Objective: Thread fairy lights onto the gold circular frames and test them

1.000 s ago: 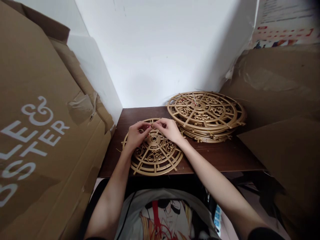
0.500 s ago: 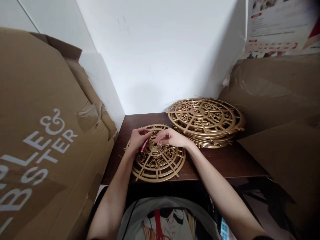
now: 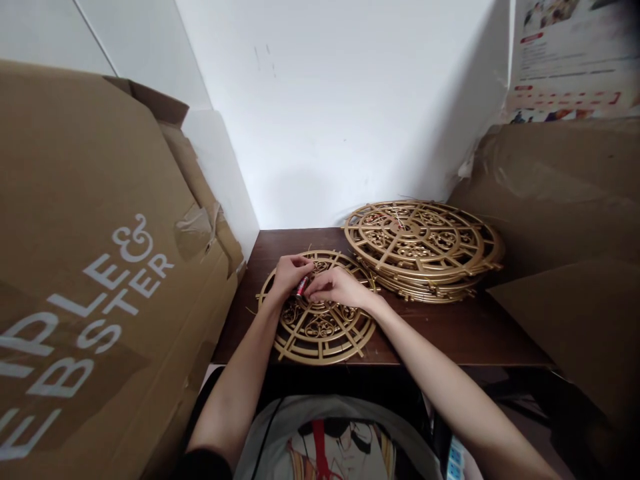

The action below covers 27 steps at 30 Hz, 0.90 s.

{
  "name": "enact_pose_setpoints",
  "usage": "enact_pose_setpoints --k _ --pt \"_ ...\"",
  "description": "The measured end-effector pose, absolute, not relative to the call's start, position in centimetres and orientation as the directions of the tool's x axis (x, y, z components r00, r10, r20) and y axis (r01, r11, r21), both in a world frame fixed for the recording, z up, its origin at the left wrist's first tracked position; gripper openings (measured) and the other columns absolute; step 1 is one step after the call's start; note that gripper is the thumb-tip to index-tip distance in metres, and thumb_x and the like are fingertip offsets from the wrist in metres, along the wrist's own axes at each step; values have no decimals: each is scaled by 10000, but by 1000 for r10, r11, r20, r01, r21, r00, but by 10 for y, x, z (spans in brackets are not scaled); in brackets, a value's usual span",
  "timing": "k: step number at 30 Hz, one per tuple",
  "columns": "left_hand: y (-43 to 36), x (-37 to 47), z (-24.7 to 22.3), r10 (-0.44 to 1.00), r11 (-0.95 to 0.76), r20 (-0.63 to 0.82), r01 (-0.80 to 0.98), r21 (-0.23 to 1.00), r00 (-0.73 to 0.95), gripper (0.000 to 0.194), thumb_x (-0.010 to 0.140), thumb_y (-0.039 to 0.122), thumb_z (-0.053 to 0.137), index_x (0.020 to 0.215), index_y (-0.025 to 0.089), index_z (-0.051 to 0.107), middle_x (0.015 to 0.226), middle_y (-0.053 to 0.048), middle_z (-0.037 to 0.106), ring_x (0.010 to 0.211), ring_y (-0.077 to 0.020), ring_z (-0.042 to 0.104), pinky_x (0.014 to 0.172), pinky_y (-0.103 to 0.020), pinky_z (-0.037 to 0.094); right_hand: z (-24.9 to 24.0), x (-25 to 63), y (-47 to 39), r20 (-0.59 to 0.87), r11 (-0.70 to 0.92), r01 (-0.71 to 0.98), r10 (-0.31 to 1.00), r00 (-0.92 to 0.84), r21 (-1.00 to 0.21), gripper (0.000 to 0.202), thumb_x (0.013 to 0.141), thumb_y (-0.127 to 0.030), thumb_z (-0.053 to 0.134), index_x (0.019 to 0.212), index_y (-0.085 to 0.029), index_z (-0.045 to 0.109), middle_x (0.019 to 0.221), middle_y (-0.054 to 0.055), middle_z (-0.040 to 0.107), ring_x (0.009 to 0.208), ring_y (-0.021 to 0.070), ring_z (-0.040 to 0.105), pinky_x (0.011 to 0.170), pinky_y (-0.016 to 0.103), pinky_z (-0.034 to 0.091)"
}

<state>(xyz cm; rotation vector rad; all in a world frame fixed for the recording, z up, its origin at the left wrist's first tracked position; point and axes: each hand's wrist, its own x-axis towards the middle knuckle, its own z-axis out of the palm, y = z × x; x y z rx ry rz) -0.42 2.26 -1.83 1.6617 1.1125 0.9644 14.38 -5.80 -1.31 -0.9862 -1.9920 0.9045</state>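
A round gold lattice piece [image 3: 320,325] with scrollwork lies flat on the dark brown table. Over its upper left part, my left hand [image 3: 291,275] is closed around a small red and dark cylinder [image 3: 301,287], which slants down from the fingers. My right hand [image 3: 337,287] is just right of it, over the centre of the lattice, with fingers bent and pressed together near the cylinder's lower end. Whatever its fingertips pinch is too small to make out.
To the right, a stack of similar gold lattice discs [image 3: 420,240] stands on the table [image 3: 430,330]. Cardboard boxes rise at the left [image 3: 100,200] and right [image 3: 560,200]. A white wall [image 3: 350,100] is behind.
My right hand has moved down and closer to my left hand, its fingers now drawn together near the cylinder. The whole view has shifted slightly, so things sit further right.
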Motion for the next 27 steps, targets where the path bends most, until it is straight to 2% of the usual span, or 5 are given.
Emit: enact_pose_setpoints --k 3,9,14,20,27 --pt "23 -5 -20 948 -214 135 264 940 288 169 591 270 703 677 124 710 562 -27 648 509 -122 559 497 -227 419 -17 140 -57 285 446 348 859 -425 -825 146 804 -279 684 851 -161 757 755 29 730 688 158 653 668 257 486" --pt "27 -5 -23 952 -253 174 324 912 253 137 581 242 691 655 129 718 548 -15 640 497 -114 537 481 -219 384 -16 136 -58 321 510 316 809 -493 -800 178 824 -311 679 766 -156 743 772 33 703 712 146 628 714 259 473" --pt "28 -6 -24 958 -272 209 398 876 196 146 599 242 680 681 133 729 567 -22 652 535 -128 559 512 -227 390 -16 133 -60 378 570 324 782 -495 -755 224 827 -317 678 682 -147 695 729 16 636 660 118 572 650 235 436" --pt "29 -7 -25 958 -280 224 438 854 177 150 603 240 672 694 137 733 607 -33 669 580 -141 583 541 -234 406 -20 130 -61 425 624 424 771 -475 -657 225 840 -286 648 658 -156 626 681 -9 568 600 99 491 600 226 381" --pt "31 -7 -30 956 -290 233 451 844 180 140 615 239 662 692 140 725 605 -35 673 582 -147 597 544 -233 416 -21 125 -66 510 652 530 756 -410 -541 251 852 -246 578 617 -179 518 621 -20 524 578 104 467 586 227 347"
